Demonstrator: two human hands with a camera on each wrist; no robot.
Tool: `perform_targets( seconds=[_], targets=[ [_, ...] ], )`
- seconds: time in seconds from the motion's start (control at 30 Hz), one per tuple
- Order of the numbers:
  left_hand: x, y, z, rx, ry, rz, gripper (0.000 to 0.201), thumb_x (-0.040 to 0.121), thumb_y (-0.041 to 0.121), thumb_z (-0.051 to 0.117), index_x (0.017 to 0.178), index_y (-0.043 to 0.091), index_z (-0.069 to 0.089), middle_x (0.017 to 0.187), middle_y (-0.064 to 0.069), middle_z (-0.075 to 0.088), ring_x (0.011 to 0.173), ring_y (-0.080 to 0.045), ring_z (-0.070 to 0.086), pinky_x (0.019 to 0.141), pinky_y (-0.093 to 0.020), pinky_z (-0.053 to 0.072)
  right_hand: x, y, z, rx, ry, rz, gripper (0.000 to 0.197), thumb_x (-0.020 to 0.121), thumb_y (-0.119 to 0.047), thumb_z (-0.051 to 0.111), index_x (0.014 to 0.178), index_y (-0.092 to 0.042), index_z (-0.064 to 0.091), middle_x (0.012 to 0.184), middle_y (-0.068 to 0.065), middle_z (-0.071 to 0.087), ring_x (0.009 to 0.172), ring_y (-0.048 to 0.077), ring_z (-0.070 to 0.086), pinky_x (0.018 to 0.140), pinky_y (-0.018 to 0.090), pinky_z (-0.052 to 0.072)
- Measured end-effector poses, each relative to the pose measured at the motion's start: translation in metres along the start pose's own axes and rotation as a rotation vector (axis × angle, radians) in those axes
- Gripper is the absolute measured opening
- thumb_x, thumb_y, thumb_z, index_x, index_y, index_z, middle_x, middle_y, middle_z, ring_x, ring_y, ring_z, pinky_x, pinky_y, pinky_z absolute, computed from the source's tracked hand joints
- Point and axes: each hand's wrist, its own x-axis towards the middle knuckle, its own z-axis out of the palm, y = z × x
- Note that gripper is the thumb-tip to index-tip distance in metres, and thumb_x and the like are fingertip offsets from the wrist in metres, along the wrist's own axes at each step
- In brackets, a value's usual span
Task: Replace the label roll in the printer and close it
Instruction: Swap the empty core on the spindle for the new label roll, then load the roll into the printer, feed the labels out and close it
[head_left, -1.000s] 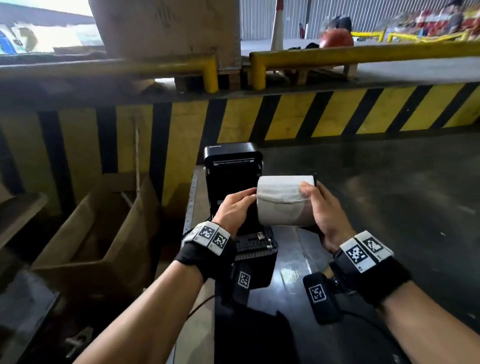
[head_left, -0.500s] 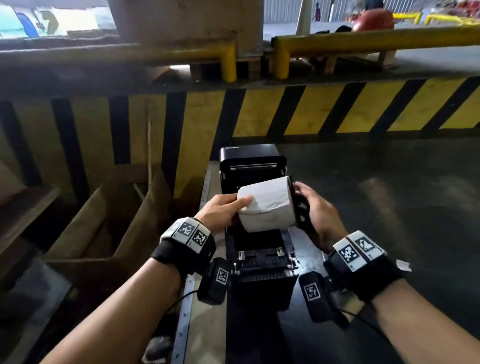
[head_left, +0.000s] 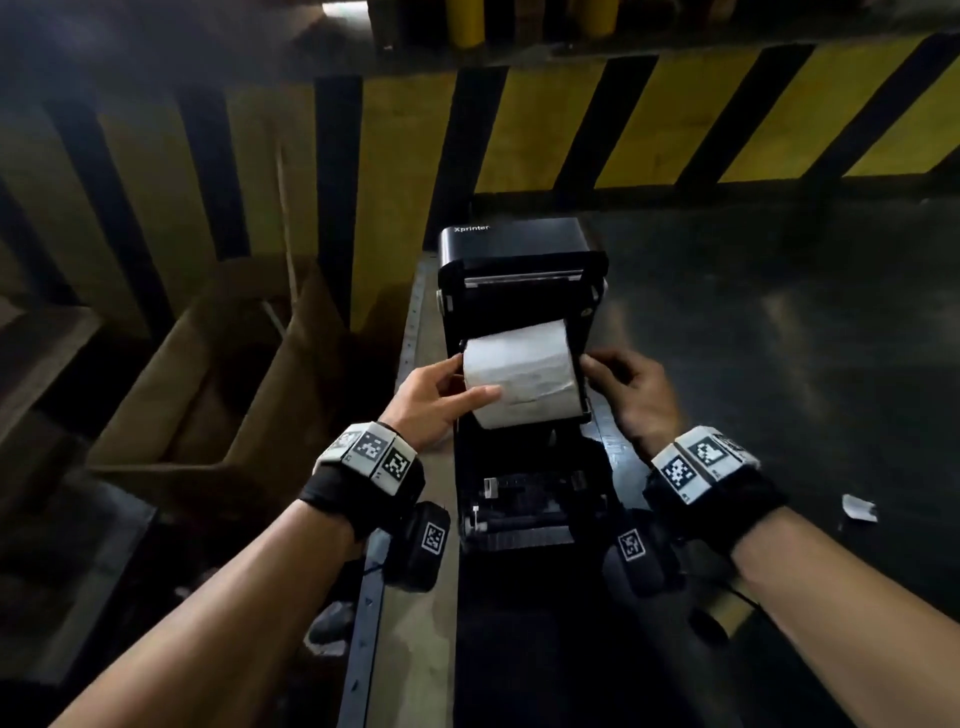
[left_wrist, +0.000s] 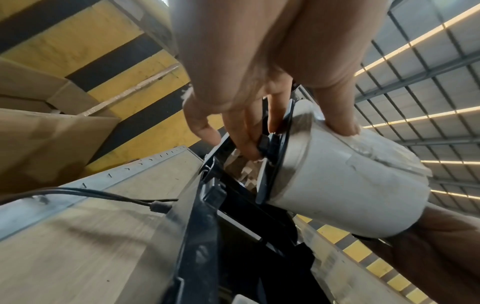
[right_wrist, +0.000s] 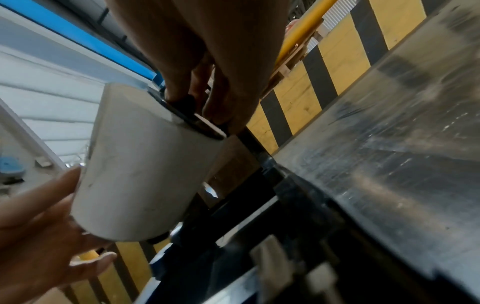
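I see the label roll (head_left: 521, 375) held over the open printer (head_left: 519, 291), just above its bay. My left hand (head_left: 431, 400) grips the roll's left end, thumb across its front; my right hand (head_left: 631, 395) pinches the right end.

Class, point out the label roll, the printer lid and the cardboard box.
label roll (head_left: 524, 371), head view, on its curved paper face
printer lid (head_left: 511, 240), head view, on its black outer shell
cardboard box (head_left: 156, 415), head view, on its near flap
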Motion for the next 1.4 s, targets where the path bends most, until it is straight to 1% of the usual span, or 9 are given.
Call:
perform_targets(
  seconds=[0.03,0.1,0.23,0.43,0.6,0.73,0.97,1.17,1.4],
  targets=[
    [0.002,-0.001,0.0,0.032,0.012,-0.01,0.041,0.077,0.027,0.073,0.116,0.022,0.061,0.111,-0.002,0.072,0.106,-0.018,0.067,0.095,-0.037,0.053,0.004,0.003,-0.001,-0.064,0.002,-0.017,0.016,0.085,-0.02,0.063,0.092,-0.008,0.07,0.091,0.013,0.07,0.072,0.0,0.064,0.067,0.009,0.049],
    [0.008,-0.007,-0.001,0.139,0.053,-0.02,0.061,0.069,0.049,0.077,0.121,0.023,0.06,0.116,0.002,0.07,0.112,-0.016,0.064,0.099,-0.039,0.05,0.011,0.011,-0.003,-0.105,-0.059,0.001,0.022,0.084,-0.016,0.064,0.096,0.001,0.069,0.091,0.014,0.07,0.064,-0.007,0.062,0.062,0.006,0.048],
    [0.022,-0.032,-0.005,0.25,0.105,-0.08,0.101,0.047,0.075,0.075,0.133,0.03,0.048,0.128,0.002,0.064,0.121,-0.017,0.058,0.104,-0.043,0.046,0.027,0.027,-0.011,-0.277,-0.227,0.015,0.027,0.081,-0.024,0.067,0.102,-0.007,0.07,0.098,0.013,0.074,0.09,0.02,0.069,0.088,0.042,0.055],
    [0.006,-0.016,0.006,0.411,0.163,-0.096,0.088,0.067,0.049,0.076,0.143,0.024,0.037,0.142,-0.005,0.051,0.13,-0.02,0.049,0.108,-0.032,0.039,0.037,0.034,-0.013,-0.644,-0.364,-0.055,0.029,0.081,-0.032,0.066,0.106,-0.018,0.068,0.106,0.007,0.073,0.099,0.023,0.067,0.088,0.045,0.052],
    [0.004,-0.026,0.014,0.422,0.18,-0.103,0.087,0.07,0.047,0.075,0.143,0.025,0.035,0.145,-0.005,0.048,0.134,-0.02,0.044,0.107,-0.028,0.034,0.036,0.036,-0.012,-0.742,-0.453,-0.085,0.03,0.086,-0.026,0.061,0.113,-0.013,0.065,0.113,0.01,0.07,0.105,0.027,0.064,0.088,0.035,0.05],
    [0.001,-0.028,0.023,0.424,0.219,-0.092,0.086,0.071,0.046,0.075,0.143,0.025,0.034,0.146,-0.004,0.046,0.136,-0.02,0.041,0.103,-0.022,0.031,0.037,0.039,-0.012,-0.794,-0.465,-0.13,0.028,0.087,-0.021,0.06,0.112,-0.009,0.065,0.112,0.015,0.064,0.096,0.03,0.063,0.078,0.03,0.043],
    [-0.005,-0.029,0.031,0.507,0.238,-0.054,0.084,0.071,0.046,0.075,0.143,0.023,0.036,0.143,-0.005,0.05,0.134,-0.02,0.043,0.109,-0.026,0.032,0.029,0.047,-0.011,-0.818,-0.429,-0.216,0.026,0.086,-0.018,0.061,0.109,-0.008,0.067,0.115,0.015,0.061,0.095,0.03,0.062,0.078,0.029,0.044],
    [-0.006,-0.033,0.033,0.561,0.252,-0.035,0.083,0.071,0.048,0.074,0.142,0.024,0.038,0.137,-0.003,0.057,0.129,-0.019,0.048,0.109,-0.03,0.038,0.025,0.048,-0.013,-0.799,-0.413,-0.256,0.027,0.087,-0.018,0.059,0.112,-0.008,0.066,0.121,0.01,0.058,0.08,0.009,0.051,0.065,0.013,0.034],
    [-0.002,-0.044,0.037,0.633,0.23,-0.043,0.084,0.071,0.051,0.072,0.14,0.016,0.041,0.138,-0.003,0.053,0.129,-0.021,0.046,0.11,-0.034,0.037,0.026,0.052,-0.013,-0.839,-0.391,-0.267,0.026,0.088,-0.023,0.059,0.111,-0.013,0.067,0.128,0.006,0.059,0.092,0.023,0.066,0.072,0.021,0.039]
  ],
)
